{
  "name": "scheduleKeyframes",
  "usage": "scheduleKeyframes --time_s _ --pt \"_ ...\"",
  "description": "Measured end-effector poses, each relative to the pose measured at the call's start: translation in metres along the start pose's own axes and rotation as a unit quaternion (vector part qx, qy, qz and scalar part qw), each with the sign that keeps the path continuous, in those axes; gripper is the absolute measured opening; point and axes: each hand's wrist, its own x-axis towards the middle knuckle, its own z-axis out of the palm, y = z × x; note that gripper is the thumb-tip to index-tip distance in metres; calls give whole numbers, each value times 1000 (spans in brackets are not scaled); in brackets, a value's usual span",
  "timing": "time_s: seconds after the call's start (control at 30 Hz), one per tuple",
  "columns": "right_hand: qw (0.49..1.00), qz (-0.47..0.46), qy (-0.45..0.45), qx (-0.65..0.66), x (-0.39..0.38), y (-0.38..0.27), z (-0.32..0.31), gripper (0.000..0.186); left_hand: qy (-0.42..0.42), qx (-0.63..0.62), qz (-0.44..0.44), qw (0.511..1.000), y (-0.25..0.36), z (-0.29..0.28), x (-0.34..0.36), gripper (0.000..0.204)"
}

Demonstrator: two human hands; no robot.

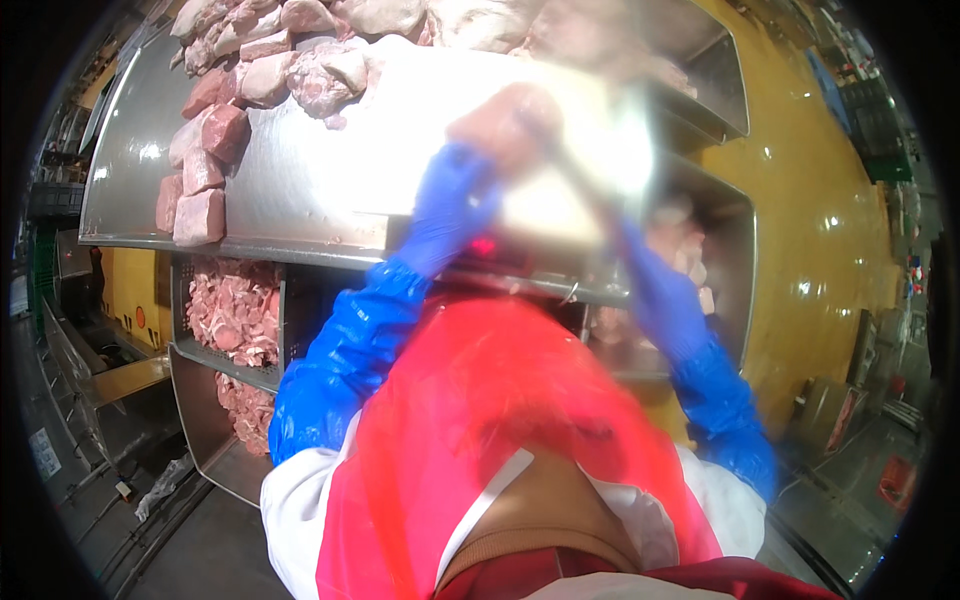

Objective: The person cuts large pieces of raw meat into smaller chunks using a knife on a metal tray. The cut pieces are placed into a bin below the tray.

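Observation:
A piece of raw pink meat lies on a white cutting board, washed out by glare. My left hand, in a blue glove, grips the near left side of this piece; glare softens its fingers. To the right, my blue-gloved right hand is closed round the handle of a knife. The blade slants up and left toward the meat, smeared by motion. Whether its edge touches the meat, I cannot tell.
Several trimmed meat blocks line the left of the steel table, with larger cuts along the back. Meat scraps fill a bin below left. Steel trays with meat stand at right, beside a yellow surface.

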Motion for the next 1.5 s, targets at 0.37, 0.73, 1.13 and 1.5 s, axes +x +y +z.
scheduleKeyframes --time_s 0.37,0.73,1.13,1.5 --pt "995 37 -71 56 49 3 95 83 4 -59 -81 995 -71 -9 -9 17" --pt "985 39 51 159 85 -88 55 73 -140 53 27 988 -58 -35 16 30" --pt "977 106 -177 -52 70 -75 66 86 -115 8 102 988 -92 -34 30 16" --pt "955 92 -73 -272 -31 -60 -47 84 -117 191 182 958 -99 -38 53 59"
